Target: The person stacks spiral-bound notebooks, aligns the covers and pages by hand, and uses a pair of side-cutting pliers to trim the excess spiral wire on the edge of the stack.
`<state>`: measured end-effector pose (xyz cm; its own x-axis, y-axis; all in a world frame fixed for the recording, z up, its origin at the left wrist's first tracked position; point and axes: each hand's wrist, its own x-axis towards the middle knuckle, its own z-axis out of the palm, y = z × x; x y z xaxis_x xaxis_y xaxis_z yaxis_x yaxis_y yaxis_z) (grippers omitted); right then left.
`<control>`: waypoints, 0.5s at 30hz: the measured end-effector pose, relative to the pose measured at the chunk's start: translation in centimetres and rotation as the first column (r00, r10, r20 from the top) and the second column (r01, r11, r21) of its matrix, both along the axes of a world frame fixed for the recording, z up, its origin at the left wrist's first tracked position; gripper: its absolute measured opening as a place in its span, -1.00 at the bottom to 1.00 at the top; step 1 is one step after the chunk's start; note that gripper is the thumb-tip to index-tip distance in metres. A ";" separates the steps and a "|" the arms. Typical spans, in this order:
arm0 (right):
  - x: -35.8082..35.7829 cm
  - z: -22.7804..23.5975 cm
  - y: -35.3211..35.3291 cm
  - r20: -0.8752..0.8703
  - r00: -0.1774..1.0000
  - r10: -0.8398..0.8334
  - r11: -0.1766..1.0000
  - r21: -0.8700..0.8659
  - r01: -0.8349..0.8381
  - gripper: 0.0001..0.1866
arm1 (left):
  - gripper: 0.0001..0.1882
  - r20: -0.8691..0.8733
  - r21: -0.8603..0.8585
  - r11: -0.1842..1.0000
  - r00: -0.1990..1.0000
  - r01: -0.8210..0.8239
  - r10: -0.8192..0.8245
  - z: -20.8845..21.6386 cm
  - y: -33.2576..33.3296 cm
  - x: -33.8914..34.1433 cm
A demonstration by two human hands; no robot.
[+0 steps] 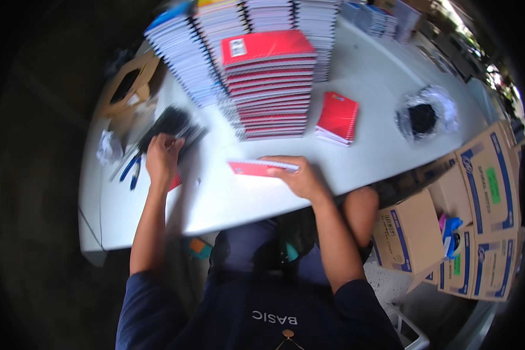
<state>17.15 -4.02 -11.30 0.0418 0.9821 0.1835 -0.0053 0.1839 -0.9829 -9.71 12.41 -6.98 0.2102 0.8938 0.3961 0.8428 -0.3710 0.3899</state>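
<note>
A thin red-covered notebook (251, 168) is gripped by my right hand (300, 178), tilted nearly edge-on above the table. My left hand (164, 153) is closed in a pinch at the near edge of a pile of black binding coils (172, 123). Motion blur hides what its fingers hold, if anything. Blue-handled pliers (132, 170) lie just left of that hand. Part of something red (175, 182) shows beside my left wrist. Ahead of my right hand rises a tall stack of red spiral notebooks (271, 87), with a short red stack (338, 116) to its right.
Tall stacks of spiral-bound notebooks (184, 55) stand at the back of the white table (379, 134). An open cardboard box (131, 81) and crumpled plastic (109, 147) sit at left. A plastic bag with black contents (426, 114) lies right. Cartons (411, 233) stand beside the table.
</note>
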 end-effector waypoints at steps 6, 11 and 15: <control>-0.5 0.1 0.1 -0.052 0.998 -0.047 0.997 -0.062 0.043 -0.69 | -0.76 0.631 -0.263 0.863 0.753 0.431 -0.184 -0.4 -0.8 -0.1; -0.1 0.1 0.2 -0.056 0.996 -0.069 0.997 -0.036 0.067 -0.69 | -0.72 0.587 -0.485 0.614 0.752 0.622 -0.298 -0.3 -5.8 3.3; -0.1 0.5 0.1 -0.053 0.996 -0.067 0.998 -0.015 0.066 -0.68 | -0.67 0.620 -0.453 0.606 0.720 0.654 -0.313 -1.1 -5.5 3.5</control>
<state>17.04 -3.88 -10.83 0.1164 0.9792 0.1662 -0.0457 0.1724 -0.9840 -6.21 6.96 -8.10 0.6433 0.7653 -0.0212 0.2730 -0.2035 0.9403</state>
